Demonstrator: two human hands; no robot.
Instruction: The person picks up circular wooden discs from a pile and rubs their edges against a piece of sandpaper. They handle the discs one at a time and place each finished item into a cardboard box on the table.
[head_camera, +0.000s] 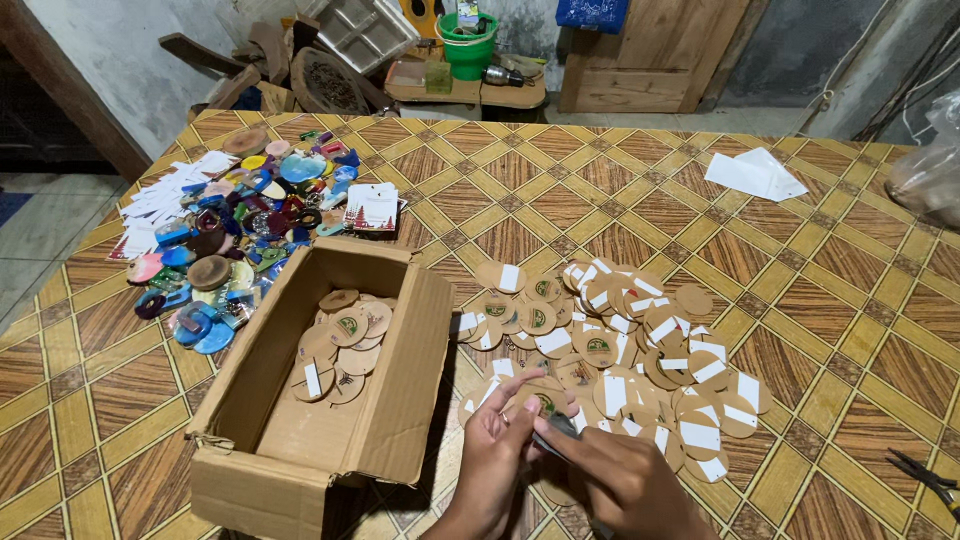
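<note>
Lower centre, both hands — left hand (497, 440), right hand (610, 478) — pinch a wooden disc (545, 402); cardboard box (290, 440) left, disc pile (620, 345) beyond.

tan wooden discs (610, 340) (white labels, green marks), brown cardboard box (300, 400), yellow-brown checked tablecloth (800, 270).

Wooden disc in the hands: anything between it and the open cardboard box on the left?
Nothing visible. Both hands, left and right, hold the wooden disc just right of the cardboard box; only the box's low folded-out flap lies between.
</note>
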